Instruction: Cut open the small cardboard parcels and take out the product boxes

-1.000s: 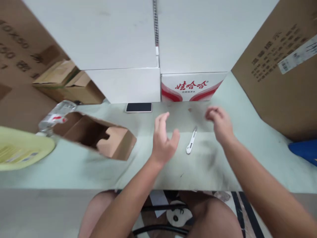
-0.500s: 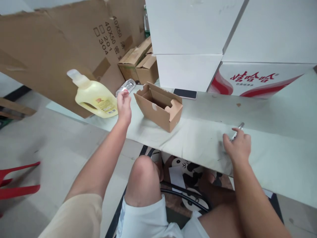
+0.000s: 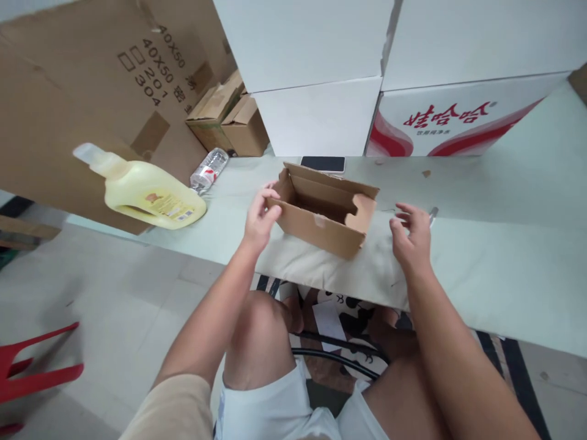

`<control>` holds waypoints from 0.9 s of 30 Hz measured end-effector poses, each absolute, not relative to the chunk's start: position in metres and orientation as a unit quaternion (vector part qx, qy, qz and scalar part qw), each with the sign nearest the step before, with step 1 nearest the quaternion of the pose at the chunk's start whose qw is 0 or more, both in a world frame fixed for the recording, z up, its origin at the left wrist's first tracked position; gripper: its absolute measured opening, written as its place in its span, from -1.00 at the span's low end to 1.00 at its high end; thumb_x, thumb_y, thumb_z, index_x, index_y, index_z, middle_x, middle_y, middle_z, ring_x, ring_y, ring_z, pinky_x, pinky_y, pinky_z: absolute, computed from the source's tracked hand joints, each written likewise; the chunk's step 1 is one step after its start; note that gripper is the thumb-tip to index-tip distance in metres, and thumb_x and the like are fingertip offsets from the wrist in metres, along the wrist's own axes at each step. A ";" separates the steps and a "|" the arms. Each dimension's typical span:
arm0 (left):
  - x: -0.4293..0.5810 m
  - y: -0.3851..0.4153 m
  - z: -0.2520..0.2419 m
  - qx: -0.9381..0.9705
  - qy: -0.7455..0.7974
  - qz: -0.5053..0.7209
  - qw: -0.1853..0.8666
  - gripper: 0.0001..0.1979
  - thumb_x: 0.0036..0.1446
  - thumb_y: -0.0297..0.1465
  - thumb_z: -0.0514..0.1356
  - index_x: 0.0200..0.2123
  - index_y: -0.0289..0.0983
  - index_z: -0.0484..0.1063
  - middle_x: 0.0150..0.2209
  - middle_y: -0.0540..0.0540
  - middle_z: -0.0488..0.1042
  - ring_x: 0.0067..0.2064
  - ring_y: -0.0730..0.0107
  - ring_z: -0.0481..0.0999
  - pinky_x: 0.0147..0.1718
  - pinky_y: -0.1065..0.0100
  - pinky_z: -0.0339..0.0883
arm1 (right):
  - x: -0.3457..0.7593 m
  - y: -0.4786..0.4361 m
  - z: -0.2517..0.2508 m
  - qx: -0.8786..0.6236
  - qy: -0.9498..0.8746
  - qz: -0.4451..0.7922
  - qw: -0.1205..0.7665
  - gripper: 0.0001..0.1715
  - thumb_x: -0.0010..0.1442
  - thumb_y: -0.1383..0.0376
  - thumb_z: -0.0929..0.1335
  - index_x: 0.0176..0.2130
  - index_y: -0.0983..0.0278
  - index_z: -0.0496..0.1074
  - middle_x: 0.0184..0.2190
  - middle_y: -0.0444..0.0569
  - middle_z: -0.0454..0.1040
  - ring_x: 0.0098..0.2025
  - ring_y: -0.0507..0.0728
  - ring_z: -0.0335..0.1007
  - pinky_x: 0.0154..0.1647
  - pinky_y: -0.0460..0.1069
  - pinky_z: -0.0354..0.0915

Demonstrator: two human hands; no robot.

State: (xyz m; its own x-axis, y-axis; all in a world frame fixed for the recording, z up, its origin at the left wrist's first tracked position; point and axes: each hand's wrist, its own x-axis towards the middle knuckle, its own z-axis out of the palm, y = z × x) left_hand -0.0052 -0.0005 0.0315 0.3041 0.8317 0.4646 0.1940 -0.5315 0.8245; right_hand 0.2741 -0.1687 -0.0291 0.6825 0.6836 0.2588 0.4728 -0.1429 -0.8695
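Observation:
An open-topped brown cardboard box (image 3: pixel 316 231) stands on the pale cloth-covered table in front of me. My left hand (image 3: pixel 260 219) grips its left end, the thumb by the front panel and the fingers at the edge. On the other side, my right hand (image 3: pixel 413 235) is open, its fingers apart and slightly curled, a short way from the box's right end. Just beyond that hand lies a slim, pen-like grey object (image 3: pixel 433 215), partly hidden by it. The inside of the box is in shadow.
A yellow jug (image 3: pixel 151 194) and a clear plastic bottle (image 3: pixel 210 170) lie at the left. Behind the box is a phone (image 3: pixel 323 164). White cartons (image 3: pixel 316 122) and small brown boxes (image 3: pixel 245 131) line the back. A red stool (image 3: pixel 41 360) stands on the floor.
My left hand has moved right, from beside the jug to the box's left end. My right hand has left the pen-like object and come toward the box. The view has shifted.

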 end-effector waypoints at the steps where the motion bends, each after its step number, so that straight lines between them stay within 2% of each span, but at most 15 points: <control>1: 0.006 -0.012 0.031 0.750 0.328 0.465 0.337 -0.46 0.02 0.22 0.26 -0.27 -0.12 0.39 0.15 -0.23 0.50 0.29 -0.07 0.42 0.16 -0.06 0.41 | 0.274 -0.170 -0.025 -0.706 -0.398 0.124 0.573 -0.45 0.20 0.06 0.29 0.12 0.20 0.37 0.10 0.18 0.36 0.11 0.28 0.41 0.14 0.25 0.36; 4: 0.039 -0.040 0.029 0.773 0.272 0.430 0.378 -0.48 0.06 0.18 0.26 -0.30 -0.14 0.31 0.23 -0.26 0.43 0.32 -0.08 0.38 0.19 -0.09 0.37 | 0.278 -0.179 -0.009 -0.646 -0.375 0.160 0.645 -0.44 0.16 0.06 0.35 0.12 0.15 0.37 0.00 0.06 0.47 0.01 0.21 0.48 0.07 0.16 0.42; 7: 0.066 -0.054 0.026 0.765 0.240 0.442 0.403 -0.40 0.06 0.30 0.13 -0.31 -0.13 0.27 0.24 -0.20 0.41 0.31 -0.07 0.40 0.22 -0.10 0.35 | 0.287 -0.195 0.007 -0.655 -0.346 0.181 0.648 -0.64 0.14 0.06 0.41 -0.11 0.17 0.50 -0.19 -0.01 0.53 -0.13 0.18 0.51 -0.04 0.12 0.45; 9: 0.079 -0.056 0.018 0.722 0.238 0.504 0.411 -0.39 0.04 0.32 0.11 -0.21 -0.08 0.26 0.28 -0.14 0.36 0.34 -0.04 0.38 0.24 -0.07 0.33 | 0.294 -0.209 0.015 -0.665 -0.330 0.149 0.653 -0.72 0.14 0.05 0.43 -0.27 0.20 0.53 -0.25 -0.01 0.53 -0.18 0.18 0.52 -0.11 0.10 0.45; 12: 0.091 -0.055 -0.007 0.631 0.247 0.585 0.446 -0.47 0.08 0.17 0.15 -0.01 0.02 0.20 0.28 -0.12 0.31 0.30 0.04 0.41 0.19 -0.02 0.37 | 0.310 -0.232 0.017 -0.683 -0.242 -0.007 0.689 -0.70 0.14 0.04 0.45 -0.30 0.21 0.53 -0.29 -0.03 0.52 -0.21 0.20 0.53 -0.11 0.12 0.48; 15: 0.101 -0.054 -0.039 0.617 0.259 0.543 0.507 -0.58 0.16 -0.03 0.15 0.02 -0.04 0.22 0.13 -0.15 0.38 0.15 0.12 0.50 0.07 0.07 0.44 | 0.350 -0.253 0.012 -0.678 -0.108 -0.199 0.700 -0.74 0.18 0.08 0.42 -0.30 0.22 0.50 -0.29 -0.02 0.52 -0.18 0.23 0.55 -0.01 0.17 0.49; 17: 0.108 -0.057 -0.056 0.678 0.236 0.462 0.520 -0.66 0.18 -0.15 0.15 -0.01 -0.10 0.27 0.03 -0.15 0.39 0.05 0.18 0.52 0.00 0.12 0.45 | 0.392 -0.263 0.011 -0.699 -0.036 -0.278 0.658 -0.83 0.22 0.20 0.35 -0.38 0.21 0.41 -0.35 -0.03 0.48 -0.22 0.21 0.54 -0.03 0.15 0.49; 18: 0.110 -0.059 -0.060 0.716 0.214 0.425 0.511 -0.69 0.18 -0.20 0.15 -0.02 -0.13 0.29 -0.01 -0.14 0.39 0.00 0.21 0.52 -0.03 0.14 0.46 | 0.416 -0.265 0.011 -0.730 -0.009 -0.288 0.620 -0.82 0.22 0.29 0.33 -0.44 0.20 0.34 -0.43 -0.07 0.42 -0.29 0.18 0.51 -0.09 0.12 0.49; 20: 0.114 -0.063 -0.063 0.776 0.169 0.377 0.476 -0.73 0.17 -0.29 0.14 -0.05 -0.17 0.32 -0.05 -0.14 0.39 -0.07 0.24 0.48 -0.08 0.16 0.45 | 0.466 -0.264 0.016 -0.784 0.034 -0.279 0.553 -0.62 0.19 0.41 0.33 -0.56 0.16 0.13 -0.58 -0.18 0.19 -0.45 0.11 0.36 -0.24 0.08 0.43; 22: 0.114 -0.065 -0.061 0.804 0.142 0.363 0.449 -0.75 0.16 -0.35 0.13 -0.06 -0.18 0.32 -0.08 -0.14 0.38 -0.10 0.25 0.45 -0.11 0.18 0.44 | 0.510 -0.252 0.024 -0.811 0.036 -0.270 0.517 -0.51 0.18 0.49 0.34 -0.60 0.15 0.05 -0.62 -0.23 0.08 -0.54 0.03 0.19 -0.33 0.07 0.36; 25: 0.113 -0.065 -0.054 0.811 0.124 0.358 0.445 -0.74 0.14 -0.40 0.12 -0.06 -0.19 0.31 -0.08 -0.14 0.37 -0.11 0.25 0.43 -0.13 0.20 0.43 | 0.561 -0.217 0.039 -0.841 -0.003 -0.246 0.481 -0.52 0.23 0.51 0.28 -0.59 0.15 0.06 -0.62 -0.24 0.08 -0.60 -0.02 0.04 -0.44 0.05 0.28; 27: 0.114 -0.063 -0.052 0.806 0.121 0.354 0.459 -0.72 0.13 -0.43 0.11 -0.06 -0.19 0.30 -0.08 -0.14 0.36 -0.12 0.26 0.43 -0.13 0.21 0.43 | 0.581 -0.187 0.047 -0.860 -0.063 -0.240 0.447 -0.56 0.29 0.46 0.23 -0.54 0.14 0.03 -0.62 -0.24 0.07 -0.64 -0.03 0.05 -0.49 0.02 0.25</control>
